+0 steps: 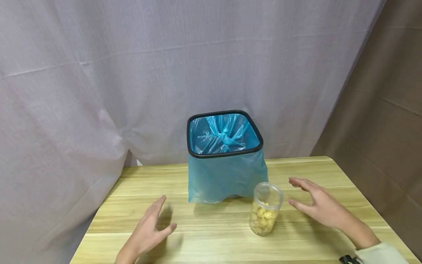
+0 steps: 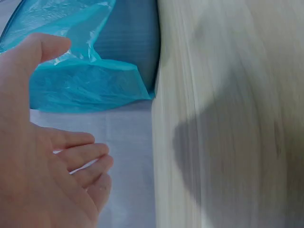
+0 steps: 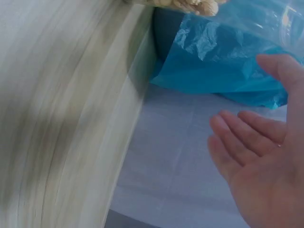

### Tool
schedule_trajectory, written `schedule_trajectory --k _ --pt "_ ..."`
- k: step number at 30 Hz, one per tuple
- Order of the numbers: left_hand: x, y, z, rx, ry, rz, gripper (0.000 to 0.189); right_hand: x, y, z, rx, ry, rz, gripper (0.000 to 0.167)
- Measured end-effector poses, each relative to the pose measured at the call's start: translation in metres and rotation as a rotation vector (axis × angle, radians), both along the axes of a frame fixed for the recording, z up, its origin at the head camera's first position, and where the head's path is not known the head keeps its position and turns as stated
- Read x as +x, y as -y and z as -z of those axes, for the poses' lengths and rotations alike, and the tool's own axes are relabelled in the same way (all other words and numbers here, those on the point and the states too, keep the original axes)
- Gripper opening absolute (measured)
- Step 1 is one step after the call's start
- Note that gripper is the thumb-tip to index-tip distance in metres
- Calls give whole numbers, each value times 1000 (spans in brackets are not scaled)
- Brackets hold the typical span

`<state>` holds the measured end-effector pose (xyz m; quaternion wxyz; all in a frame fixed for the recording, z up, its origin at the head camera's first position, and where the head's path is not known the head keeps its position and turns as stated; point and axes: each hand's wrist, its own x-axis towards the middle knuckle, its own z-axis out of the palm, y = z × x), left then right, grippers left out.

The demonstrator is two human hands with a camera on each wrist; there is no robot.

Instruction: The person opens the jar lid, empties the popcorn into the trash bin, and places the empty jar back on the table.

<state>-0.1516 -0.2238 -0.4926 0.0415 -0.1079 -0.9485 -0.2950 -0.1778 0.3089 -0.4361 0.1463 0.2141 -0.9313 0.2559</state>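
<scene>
A clear plastic jar (image 1: 265, 211) stands upright on the table, partly filled with yellow popcorn (image 1: 262, 219). Just to its right, my right hand (image 1: 321, 203) hovers with thumb and fingers spread apart, holding nothing. On the left side of the table my left hand (image 1: 148, 231) is held in the air, its fingers extended and thumb out, also with nothing in it. Behind the jar sits a trash bin (image 1: 227, 176) with a black rim, lined with a blue plastic bag (image 1: 225, 137) that is knotted inside. In the right wrist view the popcorn (image 3: 202, 6) shows only at the top edge.
The light wood-grain table (image 1: 217, 238) has its right edge beside a brown curtain (image 1: 379, 128). A grey curtain (image 1: 165, 73) hangs behind the bin and along the left. A dark band (image 1: 349, 259) shows by the right sleeve (image 1: 382, 253).
</scene>
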Motion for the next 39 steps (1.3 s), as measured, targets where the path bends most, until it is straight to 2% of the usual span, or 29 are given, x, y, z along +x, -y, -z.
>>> schedule_trajectory --k 2,5,11,17,20,24,30,39 --pt "0 -2 -1 58 9 -1 95 0 -2 0 -38 -4 -27 66" --pt "0 -6 -1 139 -12 6 89 2 -5 -3 -103 28 -69 66" --pt "-2 -19 4 328 -60 64 78 3 -9 -8 -184 58 -154 72" --pt "0 -37 7 442 25 111 83 4 -6 -13 -204 69 -198 77" --pt "1 -48 8 471 68 142 86 3 -3 -15 -211 62 -218 79" --pt "0 -64 9 494 93 191 87 0 1 -14 -226 49 -241 81" --pt "-3 -88 10 516 87 253 87 -3 10 -12 -238 62 -258 81" --pt "-10 -130 11 523 85 369 83 -3 24 -18 -173 57 -247 79"
